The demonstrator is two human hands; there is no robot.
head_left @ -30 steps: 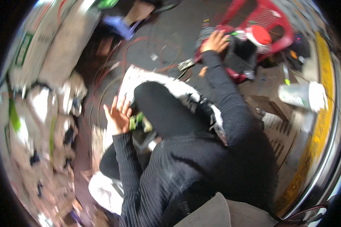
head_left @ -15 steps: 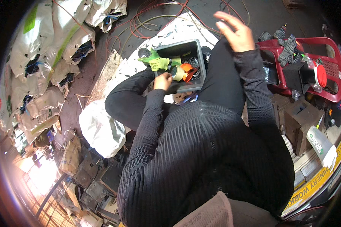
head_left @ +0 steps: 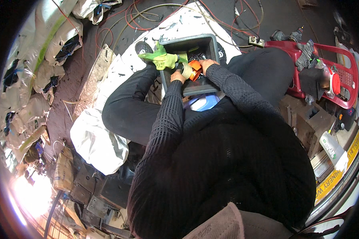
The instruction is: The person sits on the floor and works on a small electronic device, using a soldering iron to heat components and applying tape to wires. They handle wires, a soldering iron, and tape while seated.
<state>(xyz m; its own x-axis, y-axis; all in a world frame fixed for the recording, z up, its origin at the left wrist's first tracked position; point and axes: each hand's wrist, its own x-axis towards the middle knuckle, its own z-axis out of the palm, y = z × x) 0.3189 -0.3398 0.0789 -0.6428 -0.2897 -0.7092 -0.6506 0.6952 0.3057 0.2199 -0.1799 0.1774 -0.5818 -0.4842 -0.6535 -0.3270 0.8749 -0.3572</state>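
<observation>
Over the dark grey plastic bin (head_left: 187,90), my left hand (head_left: 177,77) is closed against a cream-coloured roll (head_left: 186,71) that looks like tape. An orange curved piece (head_left: 195,69) sits at the roll's right side. From the right, my right hand (head_left: 208,65) reaches into the bin, its fingers bent at the orange piece's edge; the fingertips are partly hidden. Small dark parts (head_left: 195,53) lie in the bin. A yellow-green work glove (head_left: 163,60) hangs over its left rim, next to my left hand.
The bin stands between my legs on a white sheet (head_left: 178,24). A red plastic chair (head_left: 349,75) at the right bears grey gloves (head_left: 305,55) and a red-lidded container (head_left: 334,85). Hoses (head_left: 137,16) cross the floor ahead. White sacks (head_left: 48,71) are heaped at the left.
My right hand has come down from above my right knee into the bin, reaching the orange piece. My left hand stays beside the cream roll. My right knee has swung outward.
</observation>
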